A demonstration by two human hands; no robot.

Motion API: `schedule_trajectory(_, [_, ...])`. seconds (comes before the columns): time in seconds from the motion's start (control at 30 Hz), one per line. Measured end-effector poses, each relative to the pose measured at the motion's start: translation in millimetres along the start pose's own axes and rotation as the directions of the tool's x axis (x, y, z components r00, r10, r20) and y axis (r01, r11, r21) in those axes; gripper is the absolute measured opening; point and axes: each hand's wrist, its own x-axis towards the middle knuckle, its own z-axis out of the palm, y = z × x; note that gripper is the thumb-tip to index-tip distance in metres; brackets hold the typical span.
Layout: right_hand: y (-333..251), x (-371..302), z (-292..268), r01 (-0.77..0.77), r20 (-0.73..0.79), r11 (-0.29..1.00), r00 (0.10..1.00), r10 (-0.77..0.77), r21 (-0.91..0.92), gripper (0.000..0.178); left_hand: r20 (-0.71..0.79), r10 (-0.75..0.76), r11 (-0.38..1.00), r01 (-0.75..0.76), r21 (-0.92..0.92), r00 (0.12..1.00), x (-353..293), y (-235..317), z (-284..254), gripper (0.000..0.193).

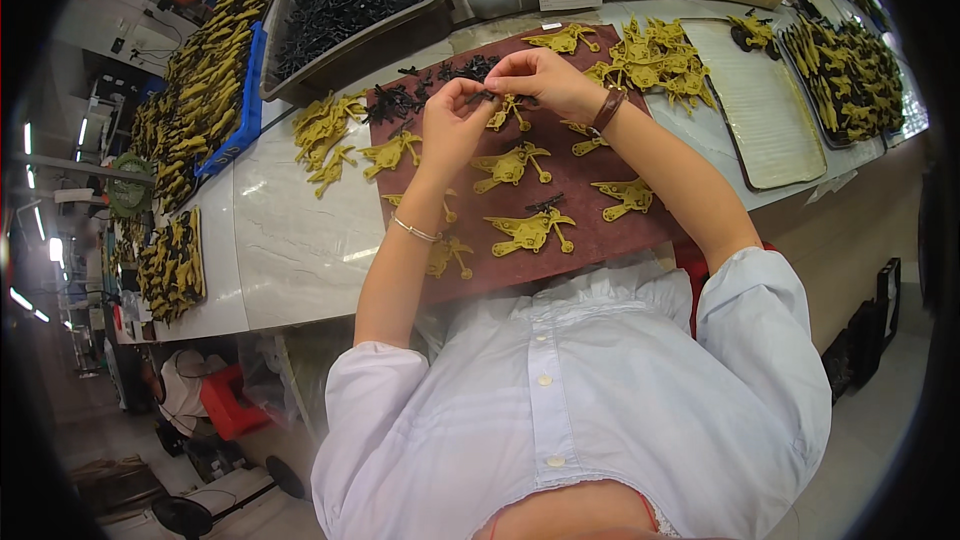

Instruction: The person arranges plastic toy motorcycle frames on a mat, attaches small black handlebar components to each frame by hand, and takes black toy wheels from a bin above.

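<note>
My left hand [453, 132] and my right hand [548, 82] meet over the far part of a dark red mat [448, 287]. Thumb and fingers of both are pinched together, tip to tip. A small dark piece shows at the left fingertips; what the right fingers grip is hidden. Just beneath the hands lies a yellow plastic part [512, 115], partly covered. Other yellow parts [511, 167] lie spaced out in rows on the mat. The nearest middle yellow part [530, 232] has a black piece beside its upper edge. Small black parts [398, 100] are heaped left of my hands.
Loose yellow parts are piled at the left [325, 135] and right [660, 60] of the mat. Bins of black parts [437, 2] line the back. A pale tray [760, 120] stands at right, beside a full tray [845, 70]. A blue crate [240, 130] stands at left.
</note>
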Motion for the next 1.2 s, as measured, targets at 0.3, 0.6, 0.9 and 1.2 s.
schedule_trajectory(0.3, [20.6,29.7,-38.4,0.106,0.013,0.875,0.993,-0.114,-0.473,0.015,0.261,0.194,0.658,-0.323,0.68,0.946,9.6,1.1,-23.8,0.043])
schedule_trajectory(0.6, [32.9,39.0,-41.7,0.124,-0.001,0.633,0.981,-0.194,-0.764,0.019,0.351,0.063,0.687,-0.296,0.664,0.934,16.9,-1.7,-28.4,0.053])
schedule_trajectory(0.9, [22.4,35.5,-41.9,0.19,0.078,0.574,0.974,-0.215,-0.797,0.021,0.502,-0.017,0.482,-0.433,0.762,0.865,27.3,-7.9,-32.1,0.049])
schedule_trajectory(1.2, [-14.5,16.4,-83.4,-0.094,-0.078,0.995,0.993,0.091,-0.031,0.023,0.471,-0.085,0.435,-0.393,0.81,0.878,27.6,1.2,-28.7,0.045])
